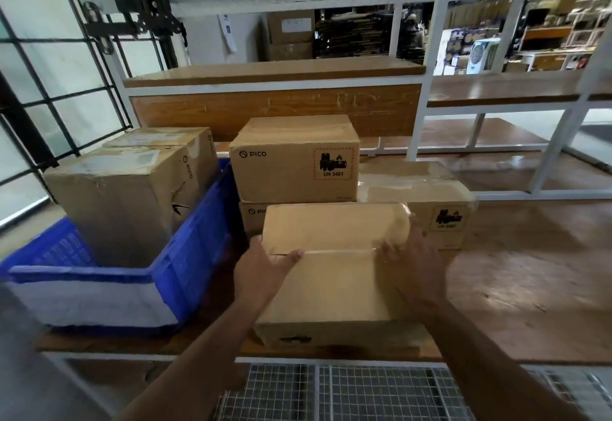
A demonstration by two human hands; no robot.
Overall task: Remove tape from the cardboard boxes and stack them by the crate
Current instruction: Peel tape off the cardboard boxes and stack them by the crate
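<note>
A plain cardboard box [331, 274] rests on the wooden table near its front edge, with clear tape along its top seam. My left hand [261, 271] grips its left side, thumb on the top. My right hand [410, 265] holds its right side. Behind it two PICO boxes are stacked: the upper one [294, 162] on a lower one [253, 218] that is mostly hidden. A taped box [427, 195] stands to their right. The blue crate [185, 255] on the left holds two more boxes [126, 195].
The wooden table [530, 274] stretches to the right. A raised wooden shelf [275, 72] in a white metal frame runs behind the boxes. A wire mesh rack [347, 394] lies below the table's front edge. Windows with black bars fill the left side.
</note>
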